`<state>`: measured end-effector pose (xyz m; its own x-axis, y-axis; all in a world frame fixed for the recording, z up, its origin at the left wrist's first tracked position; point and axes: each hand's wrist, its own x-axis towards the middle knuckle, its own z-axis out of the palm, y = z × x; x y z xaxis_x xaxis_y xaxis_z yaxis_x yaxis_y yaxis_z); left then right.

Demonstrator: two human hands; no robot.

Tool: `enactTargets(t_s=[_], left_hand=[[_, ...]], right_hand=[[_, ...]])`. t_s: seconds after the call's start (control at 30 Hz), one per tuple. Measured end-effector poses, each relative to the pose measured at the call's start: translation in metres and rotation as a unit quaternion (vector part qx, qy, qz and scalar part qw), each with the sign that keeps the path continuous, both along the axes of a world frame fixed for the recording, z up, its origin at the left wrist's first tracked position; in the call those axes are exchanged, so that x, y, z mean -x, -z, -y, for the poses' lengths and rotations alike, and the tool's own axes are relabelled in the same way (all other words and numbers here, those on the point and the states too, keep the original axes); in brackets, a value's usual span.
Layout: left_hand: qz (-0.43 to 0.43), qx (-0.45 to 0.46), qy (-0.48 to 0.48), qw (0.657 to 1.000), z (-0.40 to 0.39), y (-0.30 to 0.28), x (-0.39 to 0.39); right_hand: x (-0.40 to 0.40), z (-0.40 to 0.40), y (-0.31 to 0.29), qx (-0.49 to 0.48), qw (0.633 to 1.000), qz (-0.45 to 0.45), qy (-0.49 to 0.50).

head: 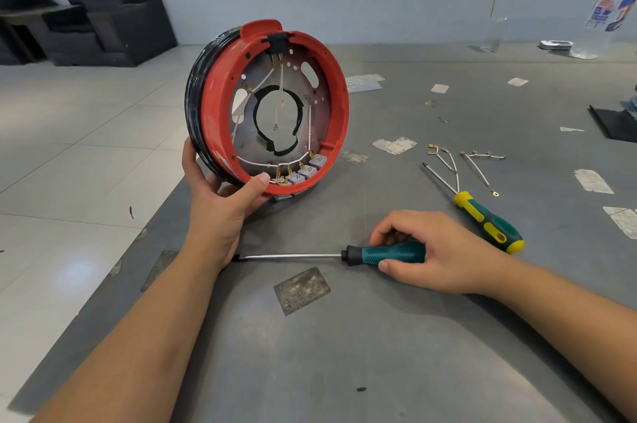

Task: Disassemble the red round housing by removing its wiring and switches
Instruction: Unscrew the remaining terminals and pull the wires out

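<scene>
The red round housing (213, 112) stands on edge on the grey table (344, 353), its open side towards me. My left hand (220, 202) grips its lower rim, thumb on the red edge. Inside, white wires (272, 163) run along a metal plate to several grey switches (303, 171) at the bottom rim. My right hand (434, 250) is curled round the teal handle of a long screwdriver (389, 253) that lies flat on the table, tip pointing left.
A second screwdriver with a yellow and teal handle (489, 221) lies to the right. Loose removed wires (465, 164) lie beside its shaft. Tape scraps dot the table. A plastic bottle (606, 12) stands at the far right. The table's left edge drops to a tiled floor.
</scene>
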<state>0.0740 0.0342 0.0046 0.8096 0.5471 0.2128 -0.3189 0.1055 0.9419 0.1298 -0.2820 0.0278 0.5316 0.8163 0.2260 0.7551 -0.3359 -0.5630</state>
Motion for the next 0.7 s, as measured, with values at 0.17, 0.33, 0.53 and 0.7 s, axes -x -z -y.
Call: enactTargets(t_s=[0.17,0.33,0.53,0.7], left_hand=[[0.000,-0.008,0.003,1.000,-0.001,0.001,0.000],[0.010,-0.018,0.007,1.000,0.000,0.002,0.000],[0.022,-0.018,0.017,0.999,0.002,0.001,0.001],[0.015,-0.014,0.026,0.999,0.002,-0.001,0.001]], right_hand=[[-0.002,-0.003,-0.001,0.019,1.000,0.003,-0.011],[-0.009,-0.032,-0.025,-0.027,1.000,0.008,0.011],[-0.028,-0.110,-0.058,-0.053,0.998,0.021,0.035],[-0.048,-0.152,-0.058,-0.002,0.998,-0.012,0.058]])
